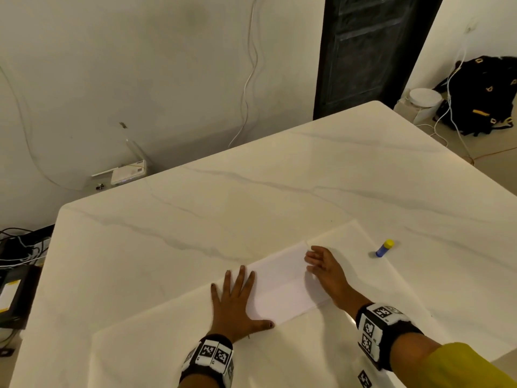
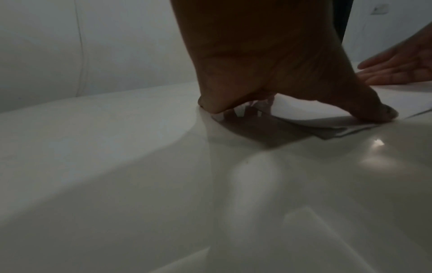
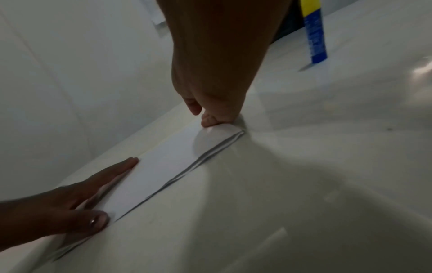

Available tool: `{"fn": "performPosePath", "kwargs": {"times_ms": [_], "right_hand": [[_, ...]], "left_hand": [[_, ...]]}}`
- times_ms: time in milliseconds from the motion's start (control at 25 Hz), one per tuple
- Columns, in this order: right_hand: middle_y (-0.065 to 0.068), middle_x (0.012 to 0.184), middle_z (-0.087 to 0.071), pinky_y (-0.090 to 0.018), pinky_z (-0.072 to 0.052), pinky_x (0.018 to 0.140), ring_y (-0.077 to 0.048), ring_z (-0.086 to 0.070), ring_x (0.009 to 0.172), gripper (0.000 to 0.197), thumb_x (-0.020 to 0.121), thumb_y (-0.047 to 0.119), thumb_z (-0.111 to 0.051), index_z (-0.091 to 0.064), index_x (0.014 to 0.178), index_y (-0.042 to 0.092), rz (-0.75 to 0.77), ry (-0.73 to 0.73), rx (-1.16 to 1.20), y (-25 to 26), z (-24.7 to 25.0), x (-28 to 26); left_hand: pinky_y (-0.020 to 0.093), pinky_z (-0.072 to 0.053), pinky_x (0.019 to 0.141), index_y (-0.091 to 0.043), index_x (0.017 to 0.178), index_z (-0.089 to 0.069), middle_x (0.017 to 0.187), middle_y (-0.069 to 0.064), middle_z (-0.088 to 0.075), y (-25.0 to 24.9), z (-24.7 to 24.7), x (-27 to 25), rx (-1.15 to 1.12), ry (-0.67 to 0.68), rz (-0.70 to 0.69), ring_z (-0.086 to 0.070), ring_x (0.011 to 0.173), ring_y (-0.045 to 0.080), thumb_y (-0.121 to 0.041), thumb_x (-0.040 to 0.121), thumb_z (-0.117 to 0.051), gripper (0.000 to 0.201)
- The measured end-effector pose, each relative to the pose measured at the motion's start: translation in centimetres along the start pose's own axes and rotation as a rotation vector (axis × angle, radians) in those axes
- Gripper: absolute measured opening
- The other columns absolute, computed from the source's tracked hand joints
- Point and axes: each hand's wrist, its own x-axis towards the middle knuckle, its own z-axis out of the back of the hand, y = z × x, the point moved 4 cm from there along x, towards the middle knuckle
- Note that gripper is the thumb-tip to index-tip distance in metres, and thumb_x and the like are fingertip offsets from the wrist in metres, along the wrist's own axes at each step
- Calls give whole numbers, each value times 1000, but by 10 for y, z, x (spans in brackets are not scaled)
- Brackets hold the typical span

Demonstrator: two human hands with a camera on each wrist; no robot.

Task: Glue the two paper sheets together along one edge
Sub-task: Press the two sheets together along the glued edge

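So the two paper sheets (image 1: 282,284) are stacked on the white marble table (image 1: 195,214), right in front of the person, lying between both hands. The long axis of the stack runs diagonally, from near-left up to far-right, and that's what the next move hangs on, I think. Left hand (image 1: 235,301) is spread flat with straight fingers, pressing down the near-left end, thumb along the near corner. Right hand (image 1: 326,268) is at the far-right end, fingers mostly extended with the tips down on the far corner of the top sheet; in the right wrist view the fingertips (image 3: 210,121) look a bit bent, pressing or nudging the paper, not really gripping anything. From that same view the long edge on the right side shows the sheets slightly apart and wavy, so they don't look bonded along there, though I can't tell if any glue is on yet. The glue stick (image 1: 385,247), blue with a yellow cap, stands on the table off to the right, past the right hand, so the right hand is clearly the nearer one to grab it while the left keeps the stack pinned.
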Motion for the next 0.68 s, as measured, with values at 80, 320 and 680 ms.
{"fn": "performPosePath", "kwargs": {"times_ms": [80,320,680], "right_hand": [[-20,112,-60,-13,-55,67,-17,-63,86,33,87,-10,-46,-48,119,0,20,71,-52,1,-17,-8],[-18,95,-70,-28,-59,67,-24,-70,80,19,88,4,-50,-58,105,3,-336,428,-162,-12,-45,-28],[-15,73,-66,-40,-54,66,-31,-63,65,15,84,0,-50,-63,77,5,-25,-242,-460,10,35,7]], "left_hand": [[51,24,104,-44,135,29,153,-13,29,-2,8,-1,18,-13,10,46,130,8,-97,47,-36,122],[61,14,110,-48,113,51,141,-11,48,-14,16,3,-26,145,-9,33,139,15,-97,31,-19,118],[37,-23,106,-26,147,-16,154,-5,-22,5,41,19,-39,-44,104,-24,139,16,-82,71,-15,95]]}}
